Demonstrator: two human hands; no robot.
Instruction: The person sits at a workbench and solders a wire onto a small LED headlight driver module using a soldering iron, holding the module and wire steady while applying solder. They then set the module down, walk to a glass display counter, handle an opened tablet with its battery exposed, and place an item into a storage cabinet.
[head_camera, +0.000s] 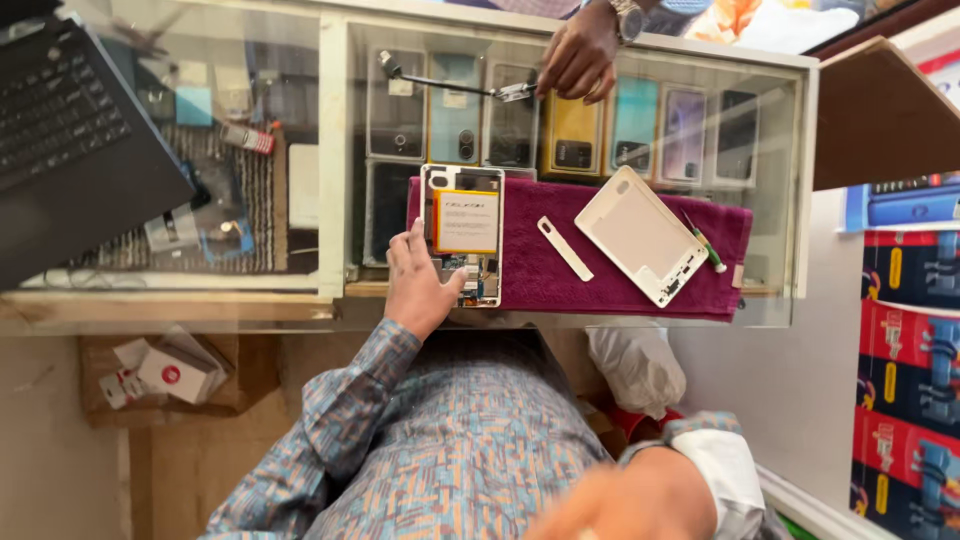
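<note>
Left hand: rests flat on the lower left edge of the opened phone, fingers loosely spread, thumb against the side of the frame; steadies it without clasping.
Right hand: blurred at the bottom edge of the view, well apart from the counter; whether fingers are apart or together, cannot tell; nothing seen in it.
Opened phone: lies back-up on the left end of the maroon cloth, battery with orange-yellow label exposed, circuit board visible near the lower end.
Maroon cloth: spread on the glass counter, near its front edge.
White back cover: inner face up on the cloth, right of the phone, not touching it.
White strip: lies between phone and cover.
Green-tipped tool: just beside the cover's right edge.
Other person's hand: across the counter, wristwatch on, pinching a metal tool above the glass.
Laptop: upper left, on the counter.
</note>
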